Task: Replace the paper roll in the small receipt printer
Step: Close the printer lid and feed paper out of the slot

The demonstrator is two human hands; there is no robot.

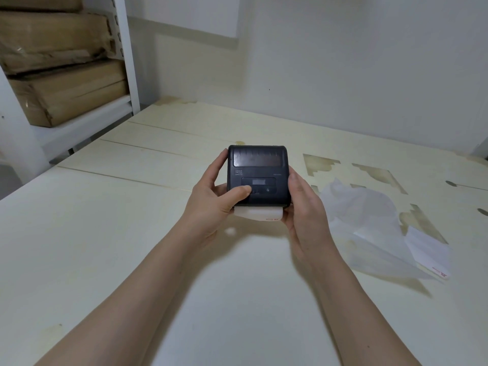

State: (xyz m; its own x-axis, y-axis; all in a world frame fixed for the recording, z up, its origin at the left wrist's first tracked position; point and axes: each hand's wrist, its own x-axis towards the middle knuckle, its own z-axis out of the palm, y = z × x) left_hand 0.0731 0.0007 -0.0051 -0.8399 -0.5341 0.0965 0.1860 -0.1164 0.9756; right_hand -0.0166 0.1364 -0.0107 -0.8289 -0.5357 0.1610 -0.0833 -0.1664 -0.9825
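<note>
Printer [257, 175] is gripped above the table [105, 233] by both hands, left hand [214, 199] thumb on its buttons, right hand [298, 204] clasping its side. White paper [260, 214] apparently protrudes from the near edge.

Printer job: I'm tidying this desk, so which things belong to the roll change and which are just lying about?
In use:
printer, held by left hand and right hand
paper at its slot

Lying about:
crumpled wrapper
paper slip
brown parcels on shelf

tabletop [111, 233]: bare left and near side, open passage. right side: crumpled wrapper [369, 220], paper slip [427, 249]. far left: shelf unit [126, 62], stacked parcels [60, 83].
</note>
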